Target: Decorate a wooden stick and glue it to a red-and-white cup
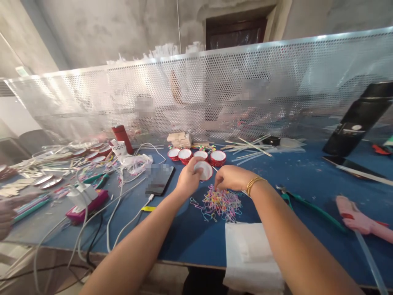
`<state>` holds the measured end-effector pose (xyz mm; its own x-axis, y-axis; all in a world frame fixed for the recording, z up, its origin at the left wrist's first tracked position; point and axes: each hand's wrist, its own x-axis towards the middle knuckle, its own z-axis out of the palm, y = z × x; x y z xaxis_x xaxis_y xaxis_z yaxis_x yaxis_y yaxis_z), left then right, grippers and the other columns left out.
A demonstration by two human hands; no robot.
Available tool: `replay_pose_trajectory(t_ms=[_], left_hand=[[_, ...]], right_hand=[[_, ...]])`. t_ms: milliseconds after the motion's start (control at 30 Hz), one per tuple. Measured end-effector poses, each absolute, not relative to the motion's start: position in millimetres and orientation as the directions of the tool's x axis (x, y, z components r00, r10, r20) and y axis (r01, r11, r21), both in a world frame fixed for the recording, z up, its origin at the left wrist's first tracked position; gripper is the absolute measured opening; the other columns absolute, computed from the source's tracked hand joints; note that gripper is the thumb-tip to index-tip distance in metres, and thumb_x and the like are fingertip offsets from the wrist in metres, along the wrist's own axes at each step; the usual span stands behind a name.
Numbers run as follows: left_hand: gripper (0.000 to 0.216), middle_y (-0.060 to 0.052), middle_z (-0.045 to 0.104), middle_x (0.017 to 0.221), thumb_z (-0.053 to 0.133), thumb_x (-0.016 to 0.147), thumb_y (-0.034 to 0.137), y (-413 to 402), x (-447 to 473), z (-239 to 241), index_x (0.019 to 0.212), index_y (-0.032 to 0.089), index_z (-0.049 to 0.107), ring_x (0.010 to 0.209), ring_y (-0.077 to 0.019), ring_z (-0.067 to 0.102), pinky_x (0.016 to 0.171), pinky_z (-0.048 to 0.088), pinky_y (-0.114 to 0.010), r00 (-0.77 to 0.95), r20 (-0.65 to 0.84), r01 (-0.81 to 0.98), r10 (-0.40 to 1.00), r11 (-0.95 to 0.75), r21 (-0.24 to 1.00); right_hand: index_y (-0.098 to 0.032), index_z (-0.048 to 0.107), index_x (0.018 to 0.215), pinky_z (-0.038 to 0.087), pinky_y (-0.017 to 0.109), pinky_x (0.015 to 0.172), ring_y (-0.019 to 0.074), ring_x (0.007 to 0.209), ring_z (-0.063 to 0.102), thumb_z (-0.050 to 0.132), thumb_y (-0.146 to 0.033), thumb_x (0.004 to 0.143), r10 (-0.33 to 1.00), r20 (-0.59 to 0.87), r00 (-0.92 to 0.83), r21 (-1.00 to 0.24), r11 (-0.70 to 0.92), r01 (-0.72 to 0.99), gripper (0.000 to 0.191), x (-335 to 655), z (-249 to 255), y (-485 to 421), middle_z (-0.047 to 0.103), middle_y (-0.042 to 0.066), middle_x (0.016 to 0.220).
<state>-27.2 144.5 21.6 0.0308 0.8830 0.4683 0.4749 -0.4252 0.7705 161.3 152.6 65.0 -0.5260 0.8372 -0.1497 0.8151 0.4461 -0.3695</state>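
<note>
My left hand (190, 177) grips a small round piece (204, 171) with a white inside and a red rim, tilted toward me. Close on its right, my right hand (232, 178) has its fingers pinched together over a pile of thin multicoloured loops (222, 203). Whatever those fingertips hold is too small to make out. Beyond both hands stand several red-sided round pieces with white insides, among them a stack (217, 157) on the right. Small colourful figures (214, 148) show just behind them. A folded white cloth or paper (250, 246) lies at the table's front edge.
A phone (159, 180) on a cable lies left, near a magenta power strip (87, 207). Green-handled pliers (319, 209), a pink glue gun (362, 221) and a black bottle (357, 119) are right. A perforated metal screen (190, 90) runs behind. Another person's hand (7, 217) shows far left.
</note>
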Motion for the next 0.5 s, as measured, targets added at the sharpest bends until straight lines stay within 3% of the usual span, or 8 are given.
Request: replay_pose_trajectory(t_ms=[233,367,500], left_hand=[[0.024,-0.001,0.071,0.087,0.052,0.082,0.023,143.0,-25.3,32.6,0.096,0.021,0.072,0.062,-0.0133,0.054,0.057,0.044,-0.024,0.033,0.388,0.304,0.921,-0.379,0.874],[0.020,-0.001,0.069,0.078,0.052,0.082,0.025,141.1,-22.5,32.8,0.086,0.021,0.071,0.053,-0.0112,0.047,0.049,0.037,-0.023,0.008,0.255,0.216,0.967,-0.250,0.944],[0.015,-0.001,0.062,0.064,0.053,0.079,0.022,137.1,-18.6,36.1,0.073,0.019,0.067,0.054,-0.0117,0.049,0.051,0.038,-0.022,-0.011,0.134,0.168,0.991,-0.130,0.977]], right_hand=[[-0.022,0.081,0.083,0.048,0.024,0.065,0.0171,0.076,0.070,0.072,-0.026,0.074,0.782,-0.048,-0.621,-0.589,0.480,0.650,0.013,175.7,69.6,155.8,0.079,0.001,0.082],[-0.021,0.081,0.087,0.048,0.023,0.063,0.0163,0.075,0.070,0.066,-0.017,0.074,0.804,-0.018,-0.594,-0.601,0.466,0.649,0.019,177.8,69.9,155.5,0.079,0.002,0.082],[-0.021,0.080,0.087,0.046,0.021,0.060,0.0151,0.074,0.070,0.063,-0.009,0.071,0.810,-0.011,-0.586,-0.601,0.463,0.651,0.027,176.0,70.1,154.6,0.078,0.001,0.082]])
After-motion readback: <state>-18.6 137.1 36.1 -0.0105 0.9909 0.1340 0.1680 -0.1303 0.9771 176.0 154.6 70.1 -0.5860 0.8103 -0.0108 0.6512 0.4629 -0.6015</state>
